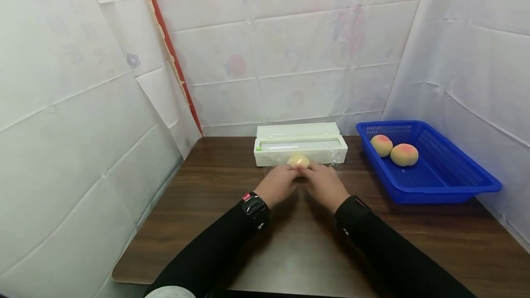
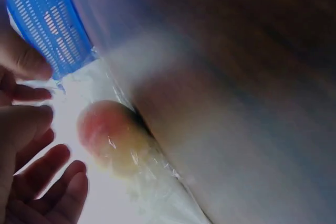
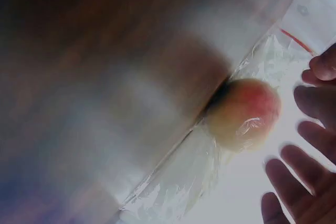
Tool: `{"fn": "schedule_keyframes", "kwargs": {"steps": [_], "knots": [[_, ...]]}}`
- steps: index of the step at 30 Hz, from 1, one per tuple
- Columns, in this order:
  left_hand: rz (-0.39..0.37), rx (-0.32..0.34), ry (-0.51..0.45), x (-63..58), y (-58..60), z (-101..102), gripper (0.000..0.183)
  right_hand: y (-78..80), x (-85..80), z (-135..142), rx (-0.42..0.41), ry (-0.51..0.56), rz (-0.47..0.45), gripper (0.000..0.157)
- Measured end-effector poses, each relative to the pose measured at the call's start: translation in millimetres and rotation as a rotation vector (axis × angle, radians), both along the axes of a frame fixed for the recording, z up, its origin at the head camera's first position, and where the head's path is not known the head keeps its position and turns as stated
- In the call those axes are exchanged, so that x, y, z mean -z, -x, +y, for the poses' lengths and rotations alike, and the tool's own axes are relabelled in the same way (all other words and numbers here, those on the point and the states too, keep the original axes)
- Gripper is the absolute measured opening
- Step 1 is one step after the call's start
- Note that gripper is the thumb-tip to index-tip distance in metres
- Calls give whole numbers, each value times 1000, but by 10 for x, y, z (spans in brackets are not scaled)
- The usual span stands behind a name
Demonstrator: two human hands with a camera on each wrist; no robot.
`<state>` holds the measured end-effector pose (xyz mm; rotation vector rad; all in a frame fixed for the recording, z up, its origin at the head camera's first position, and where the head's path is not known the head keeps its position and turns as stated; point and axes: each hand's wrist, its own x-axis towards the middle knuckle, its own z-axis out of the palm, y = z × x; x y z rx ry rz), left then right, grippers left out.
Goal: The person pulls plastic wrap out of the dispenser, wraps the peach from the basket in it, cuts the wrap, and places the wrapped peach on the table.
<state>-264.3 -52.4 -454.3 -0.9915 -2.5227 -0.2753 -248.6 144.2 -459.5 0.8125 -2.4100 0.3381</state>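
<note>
A peach [image 1: 299, 160], yellow with a pink blush, lies on the table against the front of a white cling film dispenser [image 1: 301, 156]. Clear cling film [image 3: 184, 187] stretches over the peach and spreads to both sides, wrinkled and shiny. My left hand [image 1: 276, 185] and right hand [image 1: 325, 186] are close together on the near side of the peach, thumbs toward each other. In the left wrist view, the left fingers [image 2: 68, 198] are loosely bent beside the wrapped peach. The right fingers [image 3: 294, 177] are spread and relaxed in the right wrist view, apart from the fruit.
A blue plastic basket [image 1: 439, 190] at the right holds two more peaches, one [image 1: 381, 145] behind the other [image 1: 404, 155]. The brown wooden table [image 1: 194, 224] is enclosed by white sheeting [image 1: 306, 59] at the back and sides.
</note>
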Motion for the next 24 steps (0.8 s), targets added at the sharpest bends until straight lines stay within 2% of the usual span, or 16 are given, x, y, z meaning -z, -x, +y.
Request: {"fn": "schedule_keyframes", "kwargs": {"steps": [4, 7, 10, 13, 16, 20, 24], "knots": [[20, -16, 0, -45, 47, 9, 7, 98, -67, -10, 43, 17, 1, 35], [10, -40, 26, -104, 122, 42, 15, 183, -118, -39, 57, -11, -8, 34], [-47, -82, 37, -138, 233, 84, 15, 261, -139, -78, 66, -40, -83, 34], [-103, -128, 47, -127, 377, 110, 13, 345, -128, -116, 89, -57, -178, 37], [-156, -145, 66, -102, 496, 124, 13, 429, -101, -142, 102, -74, -246, 34], [-206, -127, 83, -85, 616, 134, 13, 531, -80, -146, 90, -76, -274, 23], [-253, -125, 59, -130, 721, 144, 15, 650, -124, -120, 63, -59, -278, 16]]}}
